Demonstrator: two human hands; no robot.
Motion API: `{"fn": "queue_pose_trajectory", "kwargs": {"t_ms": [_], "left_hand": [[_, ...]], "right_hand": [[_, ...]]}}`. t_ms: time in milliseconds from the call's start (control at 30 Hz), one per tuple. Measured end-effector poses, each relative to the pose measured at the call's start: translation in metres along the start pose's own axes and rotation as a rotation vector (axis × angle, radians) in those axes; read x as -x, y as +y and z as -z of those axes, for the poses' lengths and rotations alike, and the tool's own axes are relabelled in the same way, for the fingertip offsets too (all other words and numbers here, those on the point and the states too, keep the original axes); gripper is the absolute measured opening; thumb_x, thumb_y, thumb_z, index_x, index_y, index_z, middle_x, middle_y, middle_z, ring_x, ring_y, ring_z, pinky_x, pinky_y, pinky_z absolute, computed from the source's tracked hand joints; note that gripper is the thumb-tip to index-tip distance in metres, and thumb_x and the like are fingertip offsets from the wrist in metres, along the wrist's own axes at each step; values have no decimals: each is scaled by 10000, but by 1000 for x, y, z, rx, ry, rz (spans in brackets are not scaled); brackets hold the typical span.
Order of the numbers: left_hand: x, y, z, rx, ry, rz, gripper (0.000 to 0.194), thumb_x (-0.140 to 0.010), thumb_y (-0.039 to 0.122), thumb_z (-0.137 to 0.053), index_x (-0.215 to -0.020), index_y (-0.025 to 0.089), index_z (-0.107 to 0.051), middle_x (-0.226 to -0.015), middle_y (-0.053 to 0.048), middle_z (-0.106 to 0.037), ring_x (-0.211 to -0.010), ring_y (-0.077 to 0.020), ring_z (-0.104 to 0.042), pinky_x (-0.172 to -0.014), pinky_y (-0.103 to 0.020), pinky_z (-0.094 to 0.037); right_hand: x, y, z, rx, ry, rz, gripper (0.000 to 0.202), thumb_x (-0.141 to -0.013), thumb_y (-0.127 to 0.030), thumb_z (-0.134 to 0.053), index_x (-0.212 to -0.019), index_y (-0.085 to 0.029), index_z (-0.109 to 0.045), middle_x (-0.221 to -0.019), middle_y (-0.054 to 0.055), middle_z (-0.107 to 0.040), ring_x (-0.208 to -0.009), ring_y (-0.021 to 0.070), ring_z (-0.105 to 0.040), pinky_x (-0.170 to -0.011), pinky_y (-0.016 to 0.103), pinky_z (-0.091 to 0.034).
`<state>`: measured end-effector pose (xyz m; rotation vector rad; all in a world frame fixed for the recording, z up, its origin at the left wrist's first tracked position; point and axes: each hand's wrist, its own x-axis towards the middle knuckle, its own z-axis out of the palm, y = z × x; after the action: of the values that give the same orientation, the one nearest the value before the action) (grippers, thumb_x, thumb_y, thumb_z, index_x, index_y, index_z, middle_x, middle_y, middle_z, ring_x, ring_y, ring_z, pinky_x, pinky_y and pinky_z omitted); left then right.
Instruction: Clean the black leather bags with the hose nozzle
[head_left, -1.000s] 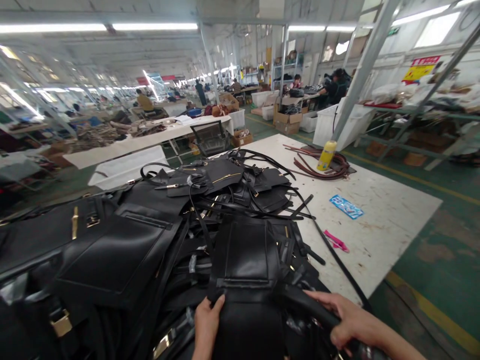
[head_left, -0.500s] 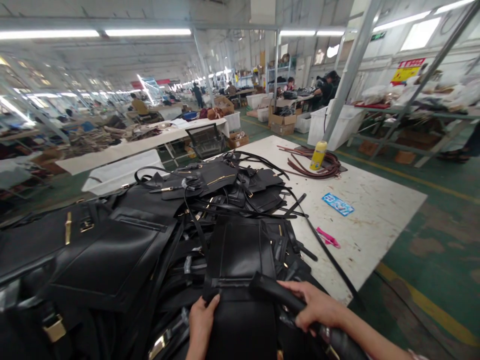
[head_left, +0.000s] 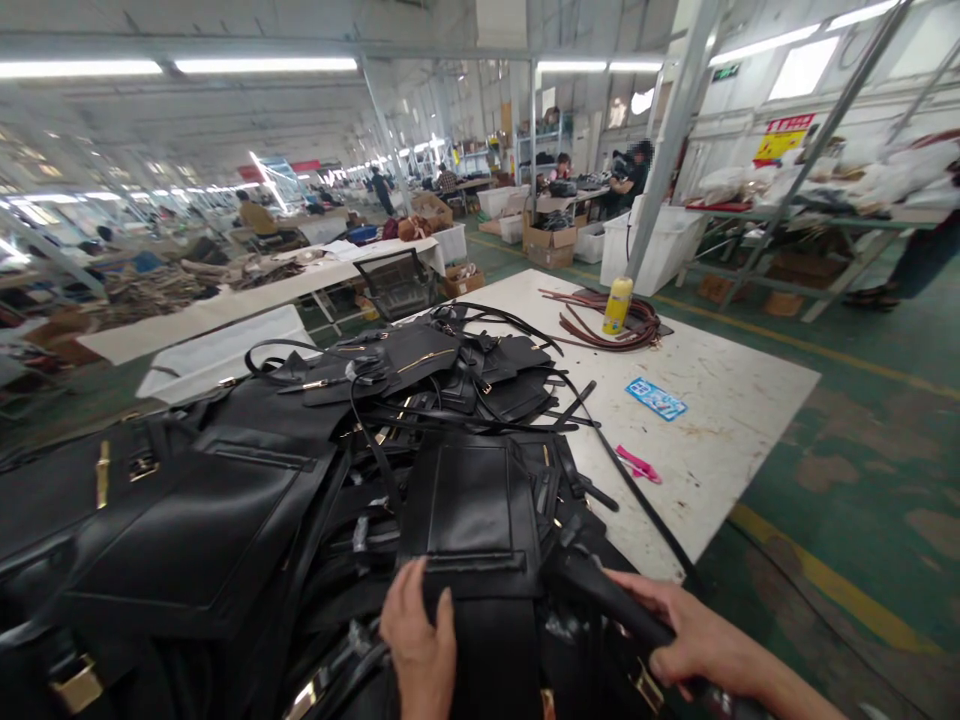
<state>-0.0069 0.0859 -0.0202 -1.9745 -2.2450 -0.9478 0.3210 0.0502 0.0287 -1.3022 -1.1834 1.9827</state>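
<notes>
My left hand (head_left: 421,635) lies at the lower left edge of a black leather bag panel (head_left: 472,500), its fingers stretched out and the thumb apart. The panel has a stitched rectangle and lies on a heap of black leather bag pieces (head_left: 202,530) with gold buckles and zips. In my right hand (head_left: 694,635) is a thick black tube-shaped tool (head_left: 619,600). Its wide end is by the panel's lower right corner; its rear runs behind my wrist, and its exact kind cannot be made out.
On the white table (head_left: 720,430) are a yellow bottle (head_left: 617,306), coiled brown straps (head_left: 645,325), a blue printed card (head_left: 656,398) and a pink tool (head_left: 637,465). A black strap (head_left: 645,490) hangs over the table's edge. A white bin (head_left: 225,350) stands beyond the heap; people work farther back.
My left hand has loosened from the panel's edge and spread its fingers. My right hand and the black tool have shifted right, away from the panel. The view has turned slightly right.
</notes>
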Motion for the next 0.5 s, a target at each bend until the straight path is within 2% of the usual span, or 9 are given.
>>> {"fn": "queue_pose_trajectory", "kwargs": {"t_ms": [67, 133, 233, 367, 433, 500], "left_hand": [[16, 25, -14, -1, -207, -193, 413, -765, 248, -409, -1169, 179, -469, -1193, -98, -507, -1155, -228, -403, -979, -421, -271], [32, 42, -28, -49, -362, -255, 533, -712, 217, -452, -1243, 189, -406, -1275, -79, -453, -1220, -239, -326, -1021, -455, -184], [48, 56, -40, -116, -428, -246, 730, -623, 256, -521, -1313, 149, -306, -1366, -82, -339, -1280, -279, -197, -1049, -485, -67], [46, 63, -36, -199, -509, -220, 710, -587, 192, -497, -1285, 166, -366, -1384, -92, -291, -1289, -298, -160, -1037, -515, -26], [37, 62, -28, -247, -610, -214, 732, -543, 134, -492, -1267, 171, -394, -1383, -111, -273, -1284, -319, -167, -1024, -537, -52], [30, 53, -17, -294, -759, -226, 725, -530, 102, -483, -1249, 170, -417, -1370, -125, -285, -1269, -333, -201, -1007, -547, -120]], "right_hand": [[-5, 4, -5, 26, -26, -27, 872, -477, -28, -550, -1294, -259, -355, -1020, 16, -583, -433, 59, -492, -366, 154, -400], [-13, 4, -10, 44, -46, -17, 866, -454, -10, -563, -1270, -249, -399, -986, 10, -604, -481, 81, -523, -378, 143, -390], [-26, -1, -20, 30, -46, 57, 855, -441, 19, -560, -1244, -245, -437, -979, -9, -611, -574, 105, -550, -415, 133, -389], [-38, -14, -25, -36, 30, 128, 856, -500, -15, -536, -1302, -240, -339, -971, -9, -607, -452, 70, -496, -382, 161, -401], [-40, -20, -20, -35, 97, 148, 858, -516, -25, -521, -1321, -218, -296, -909, -7, -624, -431, 73, -490, -381, 173, -413], [-39, -24, -10, -2, 149, 143, 861, -522, -28, -509, -1332, -198, -268, -821, -12, -640, -411, 78, -486, -380, 181, -419]]}}
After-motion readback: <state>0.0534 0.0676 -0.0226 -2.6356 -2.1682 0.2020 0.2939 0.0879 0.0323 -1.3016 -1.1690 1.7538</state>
